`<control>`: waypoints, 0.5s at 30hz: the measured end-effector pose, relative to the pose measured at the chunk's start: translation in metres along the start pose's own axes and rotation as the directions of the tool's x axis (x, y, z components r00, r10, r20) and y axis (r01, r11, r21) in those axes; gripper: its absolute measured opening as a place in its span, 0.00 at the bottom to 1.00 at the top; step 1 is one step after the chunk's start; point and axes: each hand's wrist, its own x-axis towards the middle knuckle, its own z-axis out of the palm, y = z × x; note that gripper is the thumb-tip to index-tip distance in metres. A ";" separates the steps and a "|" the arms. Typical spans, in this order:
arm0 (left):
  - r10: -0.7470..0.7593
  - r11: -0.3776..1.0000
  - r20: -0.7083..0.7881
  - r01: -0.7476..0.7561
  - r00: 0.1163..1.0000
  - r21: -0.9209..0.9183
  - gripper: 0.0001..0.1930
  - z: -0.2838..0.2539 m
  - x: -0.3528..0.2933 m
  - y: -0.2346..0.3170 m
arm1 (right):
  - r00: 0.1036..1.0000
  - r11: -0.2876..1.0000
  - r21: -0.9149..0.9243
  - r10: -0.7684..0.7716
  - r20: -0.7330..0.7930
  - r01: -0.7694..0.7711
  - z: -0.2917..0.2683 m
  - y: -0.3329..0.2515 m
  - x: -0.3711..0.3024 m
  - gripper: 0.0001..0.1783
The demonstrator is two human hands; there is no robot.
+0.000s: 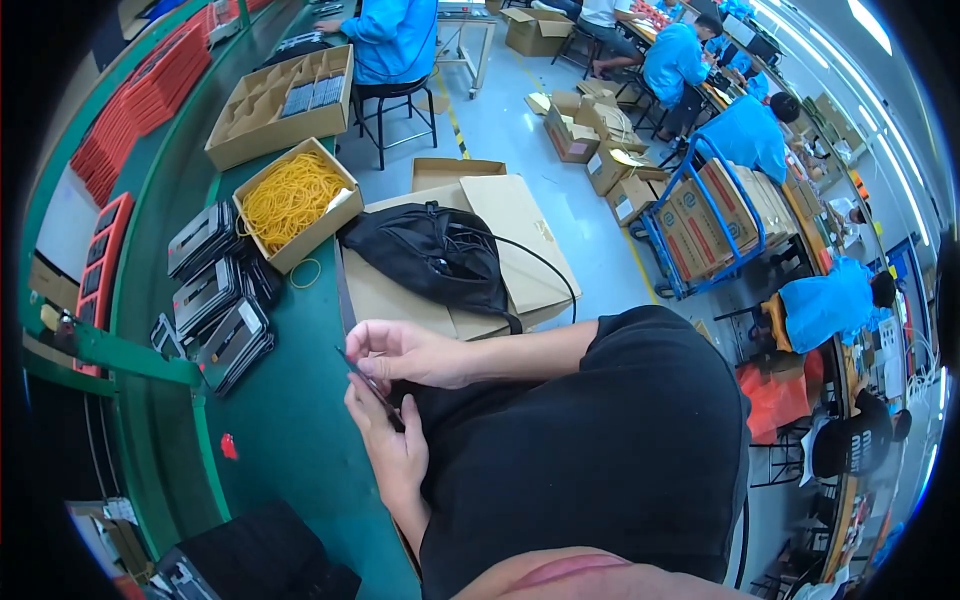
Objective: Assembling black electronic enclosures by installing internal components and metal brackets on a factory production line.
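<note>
In front of my black shirt, both hands hold a thin dark flat panel (372, 388), seen nearly edge-on, so its exact kind is unclear. My right hand (415, 355) pinches its upper end between thumb and fingers. Below, my left hand (393, 440) supports the lower end, fingers along one side and thumb on the other. Nearest on the green bench (300, 410) are stacks of flat grey-and-black devices (235, 345). A carton of yellow rubber bands (290, 200) stands beyond them, and one loose rubber band (305, 274) lies beside it.
A black bag (430, 250) rests on flattened cardboard (530, 240) beside the bench. Farther along stands a divided carton (280, 105). Red trays (145, 90) line the green rack. A blue trolley (700, 220) carries boxes, and several people in blue sit at work nearby.
</note>
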 end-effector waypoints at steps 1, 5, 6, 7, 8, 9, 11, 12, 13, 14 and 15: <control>0.032 0.999 0.008 -0.033 0.999 0.014 0.45 0.000 -0.002 0.000 | 0.999 0.999 0.017 0.040 0.016 -0.040 -0.002 0.000 -0.002 0.09; 0.075 0.997 -0.005 -0.075 0.997 0.034 0.46 -0.002 -0.011 -0.005 | 0.990 0.993 0.059 0.096 0.104 -0.102 -0.001 0.000 -0.001 0.08; 0.085 0.996 -0.010 -0.085 0.996 0.037 0.46 -0.003 -0.013 -0.006 | 0.986 0.992 0.071 0.097 0.134 -0.108 0.000 0.000 0.000 0.08; 0.084 0.996 -0.011 -0.083 0.996 0.037 0.46 -0.004 -0.015 -0.006 | 0.986 0.991 0.071 0.099 0.135 -0.109 0.001 0.000 0.001 0.08; 0.073 0.997 -0.041 -0.072 0.996 0.022 0.46 -0.005 -0.017 -0.005 | 0.979 0.991 0.066 0.102 0.179 -0.115 0.003 0.000 0.003 0.08; 0.063 0.998 -0.067 -0.063 0.996 0.004 0.45 -0.005 -0.020 -0.004 | 0.970 0.991 0.061 0.103 0.219 -0.119 0.005 0.001 0.005 0.08; 0.056 0.998 -0.080 -0.057 0.995 -0.018 0.45 -0.004 -0.022 -0.004 | 0.964 0.992 0.059 0.098 0.247 -0.116 0.005 0.002 0.006 0.09; 0.044 0.998 -0.101 -0.048 0.994 -0.038 0.43 -0.004 -0.021 -0.004 | 0.959 0.987 0.079 0.114 0.259 -0.139 0.004 0.003 0.007 0.09; 0.032 0.998 -0.121 -0.039 0.992 -0.058 0.40 -0.003 -0.019 -0.004 | 0.954 0.982 0.100 0.129 0.271 -0.161 0.003 0.004 0.008 0.09; 0.019 0.996 -0.145 -0.030 0.989 -0.078 0.38 -0.003 -0.017 -0.005 | 0.947 0.975 0.118 0.146 0.286 -0.186 0.002 0.003 0.008 0.09; 0.020 0.996 -0.137 -0.031 0.990 -0.082 0.38 -0.002 -0.018 -0.009 | 0.950 0.976 0.120 0.144 0.278 -0.183 0.001 0.002 0.007 0.09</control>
